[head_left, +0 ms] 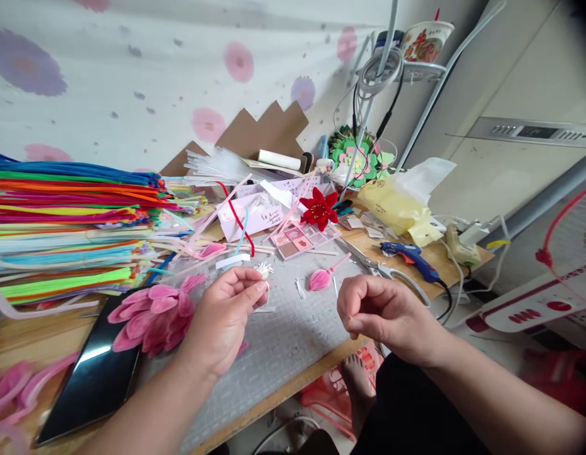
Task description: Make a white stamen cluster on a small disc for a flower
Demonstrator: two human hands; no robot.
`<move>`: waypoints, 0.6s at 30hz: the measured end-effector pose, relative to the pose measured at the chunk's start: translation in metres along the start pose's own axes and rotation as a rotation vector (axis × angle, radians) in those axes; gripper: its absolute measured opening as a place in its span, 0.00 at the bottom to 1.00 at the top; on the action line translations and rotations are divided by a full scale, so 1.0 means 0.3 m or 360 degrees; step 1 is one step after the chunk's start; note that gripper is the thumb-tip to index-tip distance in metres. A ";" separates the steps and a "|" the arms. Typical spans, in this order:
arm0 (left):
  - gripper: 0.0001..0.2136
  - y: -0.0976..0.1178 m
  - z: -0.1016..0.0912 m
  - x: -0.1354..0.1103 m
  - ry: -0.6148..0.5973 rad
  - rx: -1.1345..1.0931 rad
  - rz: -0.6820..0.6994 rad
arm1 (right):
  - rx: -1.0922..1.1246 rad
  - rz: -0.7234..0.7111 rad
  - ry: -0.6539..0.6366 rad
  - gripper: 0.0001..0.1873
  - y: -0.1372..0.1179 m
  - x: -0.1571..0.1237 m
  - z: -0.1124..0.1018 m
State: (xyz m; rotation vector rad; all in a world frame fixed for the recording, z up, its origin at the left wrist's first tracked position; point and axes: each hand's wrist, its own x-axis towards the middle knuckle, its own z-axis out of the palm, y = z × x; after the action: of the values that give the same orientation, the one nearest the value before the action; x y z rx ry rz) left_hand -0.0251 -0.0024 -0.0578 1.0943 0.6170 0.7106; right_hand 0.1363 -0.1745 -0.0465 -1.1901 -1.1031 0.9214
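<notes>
Above the grey cutting mat, my left hand pinches a small bunch of white flower stamens between thumb and fingertips. My right hand is closed in a pinch to the right of it, over the mat's edge. Whatever its fingertips hold, if anything, is too fine to see. Between the hands, farther back, lies a pink bud with a stem. To the left of my left hand, a big pink fuzzy flower rests partly on a black tablet.
Stacks of coloured pipe cleaners fill the left. Behind the mat are a red flower, a makeup palette and a pale box. Scissors, a blue glue gun and a yellow tissue pack lie at right.
</notes>
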 end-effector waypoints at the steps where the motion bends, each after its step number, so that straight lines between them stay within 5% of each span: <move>1: 0.09 -0.001 0.000 0.001 -0.0002 0.0013 0.0011 | -0.0029 -0.0004 -0.0016 0.11 0.002 -0.003 0.000; 14: 0.08 -0.020 -0.002 0.012 -0.0027 0.0121 0.0066 | -0.0458 -0.0103 -0.0262 0.10 -0.026 -0.032 -0.040; 18: 0.07 -0.028 -0.007 0.004 -0.0067 0.0202 0.0060 | -0.0595 -0.0115 -0.0318 0.03 -0.021 -0.028 -0.018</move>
State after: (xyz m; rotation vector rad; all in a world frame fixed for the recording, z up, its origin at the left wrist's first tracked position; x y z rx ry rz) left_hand -0.0242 -0.0028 -0.0665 1.2379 0.6132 0.6862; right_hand 0.1395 -0.1848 -0.0418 -1.3688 -1.5179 0.8118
